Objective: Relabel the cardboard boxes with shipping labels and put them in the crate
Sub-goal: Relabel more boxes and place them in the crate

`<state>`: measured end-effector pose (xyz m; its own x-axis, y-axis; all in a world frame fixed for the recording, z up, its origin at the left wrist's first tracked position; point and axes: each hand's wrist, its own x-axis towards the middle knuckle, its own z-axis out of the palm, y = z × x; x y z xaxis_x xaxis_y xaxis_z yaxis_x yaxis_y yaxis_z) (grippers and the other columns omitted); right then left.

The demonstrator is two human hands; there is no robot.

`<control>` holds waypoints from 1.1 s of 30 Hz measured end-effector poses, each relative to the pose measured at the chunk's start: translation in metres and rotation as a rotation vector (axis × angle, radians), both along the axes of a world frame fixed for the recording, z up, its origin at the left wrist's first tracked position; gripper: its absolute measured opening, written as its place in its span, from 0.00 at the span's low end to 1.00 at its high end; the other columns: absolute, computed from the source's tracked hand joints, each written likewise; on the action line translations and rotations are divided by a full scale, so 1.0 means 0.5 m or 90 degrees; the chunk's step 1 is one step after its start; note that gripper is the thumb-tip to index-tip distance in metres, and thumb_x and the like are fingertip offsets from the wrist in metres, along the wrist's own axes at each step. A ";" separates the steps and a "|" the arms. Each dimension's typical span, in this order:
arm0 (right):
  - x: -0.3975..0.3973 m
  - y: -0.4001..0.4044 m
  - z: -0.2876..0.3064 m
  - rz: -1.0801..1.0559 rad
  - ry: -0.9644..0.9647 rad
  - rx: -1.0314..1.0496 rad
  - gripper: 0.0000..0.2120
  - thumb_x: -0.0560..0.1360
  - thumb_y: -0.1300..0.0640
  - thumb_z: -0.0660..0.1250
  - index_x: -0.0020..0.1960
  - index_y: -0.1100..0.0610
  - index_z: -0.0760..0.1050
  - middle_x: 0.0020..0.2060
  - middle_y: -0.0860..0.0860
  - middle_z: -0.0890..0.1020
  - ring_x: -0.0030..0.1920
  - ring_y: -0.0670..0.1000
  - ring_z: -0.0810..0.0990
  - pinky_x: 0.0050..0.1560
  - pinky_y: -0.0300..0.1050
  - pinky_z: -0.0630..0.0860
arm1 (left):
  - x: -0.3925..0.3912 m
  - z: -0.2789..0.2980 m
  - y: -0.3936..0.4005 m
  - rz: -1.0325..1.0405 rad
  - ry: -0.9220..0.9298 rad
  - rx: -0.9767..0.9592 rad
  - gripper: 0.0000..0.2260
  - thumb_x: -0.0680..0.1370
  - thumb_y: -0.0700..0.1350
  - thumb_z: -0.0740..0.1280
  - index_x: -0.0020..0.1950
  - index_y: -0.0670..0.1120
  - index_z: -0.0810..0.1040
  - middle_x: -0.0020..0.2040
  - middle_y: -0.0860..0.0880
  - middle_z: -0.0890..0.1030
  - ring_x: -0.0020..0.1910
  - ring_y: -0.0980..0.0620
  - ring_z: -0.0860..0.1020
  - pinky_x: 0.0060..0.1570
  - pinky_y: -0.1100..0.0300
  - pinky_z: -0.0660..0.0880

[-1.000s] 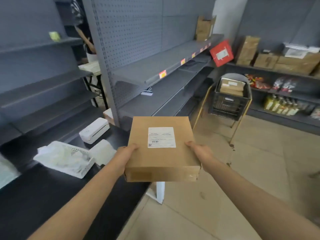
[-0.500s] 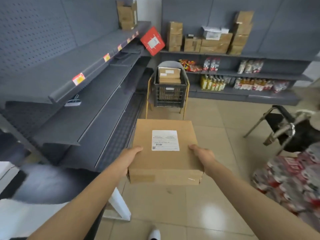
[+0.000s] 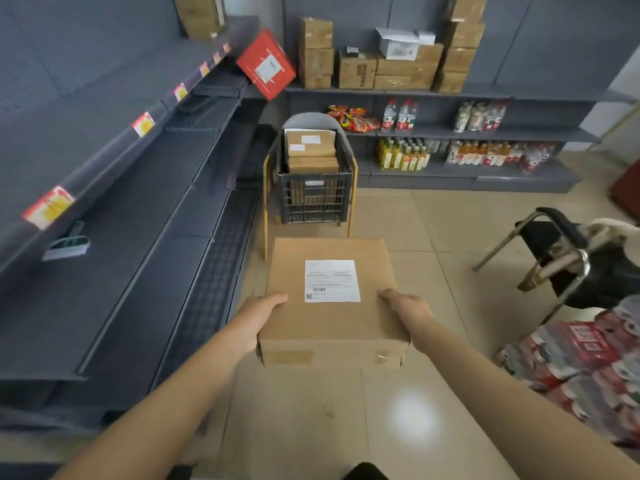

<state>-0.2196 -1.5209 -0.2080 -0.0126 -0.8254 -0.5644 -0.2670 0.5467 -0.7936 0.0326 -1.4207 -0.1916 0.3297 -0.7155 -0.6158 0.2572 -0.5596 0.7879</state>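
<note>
Far left: long grey shelves (image 3: pixel 114 216), mostly bare, with little red and yellow tags on the edges. Next, the left hand (image 3: pixel 261 315), thumb on top, holding the left side of the cardboard box (image 3: pixel 329 320). Box kept flat, out in front, above the tan floor (image 3: pixel 433 237). White shipping label (image 3: pixel 331 280) already stuck on top, so only the putting-away left, most likely. Straight ahead, well apart from the box: the dark crate (image 3: pixel 316 197) sitting on a chair (image 3: pixel 313 121), with more brown boxes (image 3: pixel 311 150) stacked inside, sticking up over the rim. Then the right hand (image 3: pixel 407 306), gripping the right side of the box the same way. Further right: a black folding chair (image 3: pixel 561 258) and red packs (image 3: pixel 581 355) on the floor.

To do this well: keep both sides held tight, keep the box level, walk up close, steer clear of the folding chair. Lift a bit higher than the stack, set down gently on top, label up. Crate nearly full, so a careless drop could tip the pile.
</note>
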 end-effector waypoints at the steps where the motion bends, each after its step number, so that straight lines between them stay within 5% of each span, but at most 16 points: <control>1: 0.004 -0.026 -0.006 0.000 0.001 0.004 0.18 0.70 0.46 0.72 0.52 0.58 0.78 0.44 0.53 0.82 0.45 0.54 0.81 0.46 0.46 0.78 | 0.005 -0.006 -0.029 -0.005 -0.001 0.008 0.10 0.77 0.47 0.68 0.53 0.42 0.80 0.48 0.42 0.84 0.46 0.45 0.82 0.42 0.57 0.77; 7: 0.040 -0.236 -0.043 0.009 -0.027 0.024 0.19 0.71 0.47 0.71 0.55 0.60 0.77 0.45 0.54 0.82 0.45 0.55 0.81 0.44 0.46 0.78 | 0.036 -0.035 -0.233 -0.002 -0.008 0.025 0.10 0.76 0.48 0.68 0.53 0.43 0.81 0.48 0.43 0.84 0.46 0.46 0.82 0.42 0.57 0.77; 12: 0.088 -0.409 -0.051 0.051 -0.042 0.037 0.21 0.72 0.48 0.70 0.58 0.61 0.76 0.50 0.56 0.82 0.50 0.57 0.81 0.52 0.50 0.78 | 0.075 -0.030 -0.393 0.035 -0.012 0.051 0.10 0.77 0.47 0.67 0.54 0.42 0.80 0.46 0.44 0.84 0.42 0.47 0.82 0.38 0.58 0.78; 18: 0.155 -0.582 -0.041 0.088 -0.053 0.044 0.20 0.73 0.49 0.70 0.58 0.62 0.77 0.47 0.55 0.83 0.45 0.55 0.82 0.39 0.44 0.76 | 0.126 -0.037 -0.534 0.059 -0.004 0.042 0.13 0.78 0.47 0.66 0.59 0.41 0.79 0.52 0.43 0.83 0.50 0.45 0.81 0.45 0.56 0.77; 28: 0.316 -0.858 -0.056 0.094 -0.018 0.046 0.14 0.73 0.51 0.70 0.53 0.60 0.78 0.44 0.52 0.83 0.43 0.51 0.81 0.33 0.41 0.73 | 0.290 -0.067 -0.809 0.040 0.039 0.065 0.12 0.78 0.47 0.66 0.58 0.44 0.78 0.45 0.47 0.84 0.42 0.51 0.81 0.34 0.60 0.75; 33: 0.396 -0.989 -0.046 0.099 -0.002 0.030 0.09 0.73 0.50 0.70 0.40 0.55 0.77 0.39 0.48 0.80 0.39 0.47 0.79 0.33 0.39 0.71 | 0.385 -0.067 -0.946 0.037 0.008 0.035 0.13 0.77 0.46 0.68 0.59 0.41 0.79 0.51 0.43 0.83 0.46 0.47 0.82 0.43 0.58 0.78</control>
